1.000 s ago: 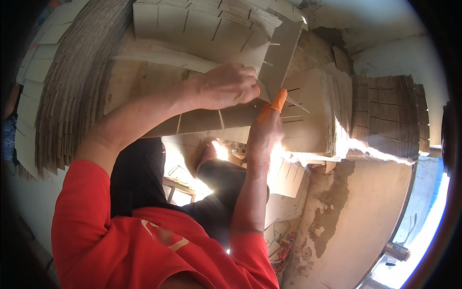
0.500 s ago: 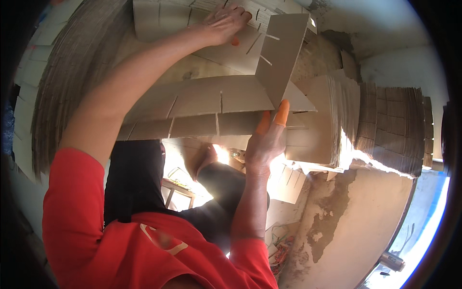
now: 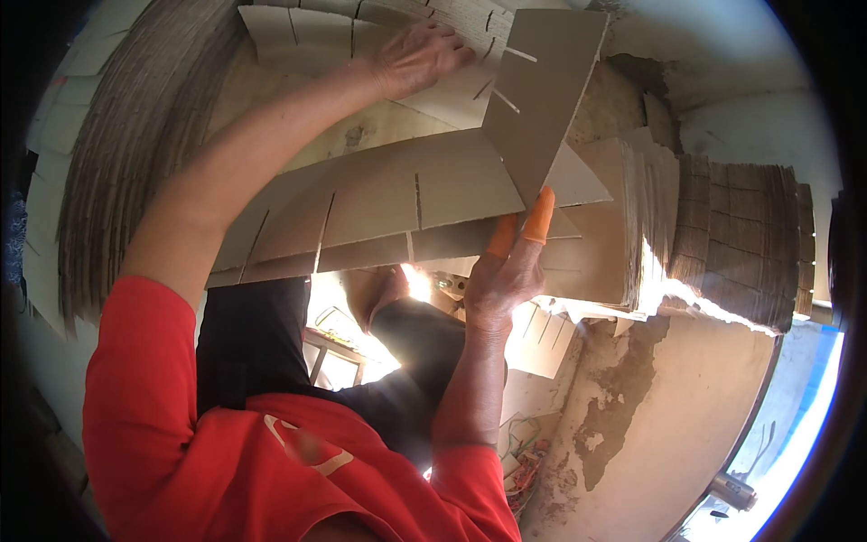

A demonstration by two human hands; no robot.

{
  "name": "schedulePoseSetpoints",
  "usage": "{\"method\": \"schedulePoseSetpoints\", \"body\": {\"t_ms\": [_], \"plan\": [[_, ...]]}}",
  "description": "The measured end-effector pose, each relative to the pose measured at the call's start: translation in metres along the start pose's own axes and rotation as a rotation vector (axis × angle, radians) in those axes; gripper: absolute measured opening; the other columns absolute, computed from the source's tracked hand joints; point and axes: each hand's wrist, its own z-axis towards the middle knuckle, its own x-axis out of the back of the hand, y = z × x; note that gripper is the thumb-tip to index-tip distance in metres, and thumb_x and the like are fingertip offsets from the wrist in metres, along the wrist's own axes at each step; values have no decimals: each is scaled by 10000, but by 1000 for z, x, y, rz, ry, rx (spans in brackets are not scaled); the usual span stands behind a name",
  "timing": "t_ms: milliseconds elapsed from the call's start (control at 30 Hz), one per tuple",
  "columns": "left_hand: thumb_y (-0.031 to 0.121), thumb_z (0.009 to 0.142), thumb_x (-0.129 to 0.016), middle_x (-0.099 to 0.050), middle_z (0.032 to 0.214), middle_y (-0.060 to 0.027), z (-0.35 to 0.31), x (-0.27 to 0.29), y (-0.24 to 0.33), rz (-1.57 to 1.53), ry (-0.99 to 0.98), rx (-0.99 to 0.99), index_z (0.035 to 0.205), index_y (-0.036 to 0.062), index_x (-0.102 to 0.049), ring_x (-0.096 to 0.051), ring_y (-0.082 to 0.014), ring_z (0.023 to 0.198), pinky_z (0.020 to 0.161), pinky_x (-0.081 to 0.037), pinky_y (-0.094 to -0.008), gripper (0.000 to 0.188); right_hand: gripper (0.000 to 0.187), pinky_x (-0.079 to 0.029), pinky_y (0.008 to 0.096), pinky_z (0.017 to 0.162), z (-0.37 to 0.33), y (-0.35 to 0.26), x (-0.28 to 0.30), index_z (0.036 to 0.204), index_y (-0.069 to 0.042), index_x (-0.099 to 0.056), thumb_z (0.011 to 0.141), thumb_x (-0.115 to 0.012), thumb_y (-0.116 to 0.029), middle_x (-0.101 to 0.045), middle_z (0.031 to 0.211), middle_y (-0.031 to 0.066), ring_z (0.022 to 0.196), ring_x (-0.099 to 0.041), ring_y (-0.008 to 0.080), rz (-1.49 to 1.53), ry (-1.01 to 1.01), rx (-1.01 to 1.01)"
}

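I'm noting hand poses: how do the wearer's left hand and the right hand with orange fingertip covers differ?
The left hand is over a pale slotted cardboard stack; the right hand pinches grey-brown slotted cardboard pieces. Orange fingertip covers show on the right hand; none is visible on the left hand. The left hand's fingers curl; the right hand's covered digits extend. Both arms have red sleeves.

Pale wall (image 3: 704, 388) lower right, wearing a big dark flaking patch (image 3: 623, 406) | blazing light (image 3: 808, 429) down the right edge | small wooden frame (image 3: 336, 348), left of centre, drenched in glare
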Motion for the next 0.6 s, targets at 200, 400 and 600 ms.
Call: {"method": "schedulePoseSetpoints", "body": {"t_ms": [200,400,600], "plan": [[-46,702,-556,-560,726,-87,0,13,12,-90,-34,108,778,55,-515,-595,-267,739,564,-495,-387,133,493,-522,248,689,-2,-2,6,1375,4,-381,910,-546,8,-643,1120,162,855,-662,160,72,54,42],[-71,681,-551,-555,715,-103,-1,13,18,-72,-48,51,767,48,-512,-595,-287,737,566,-496,-400,152,480,-515,235,668,-3,-9,14,1372,1,-391,918,-547,-10,-666,1070,146,814,-662,140,27,20,-45],[-102,653,-545,-599,753,-112,3,24,30,-151,-96,45,822,48,-562,-612,-279,835,660,-533,-395,227,465,-517,250,687,-4,-11,17,1360,5,-408,916,-545,0,-665,1058,152,834,-664,164,-12,10,-16]]}}
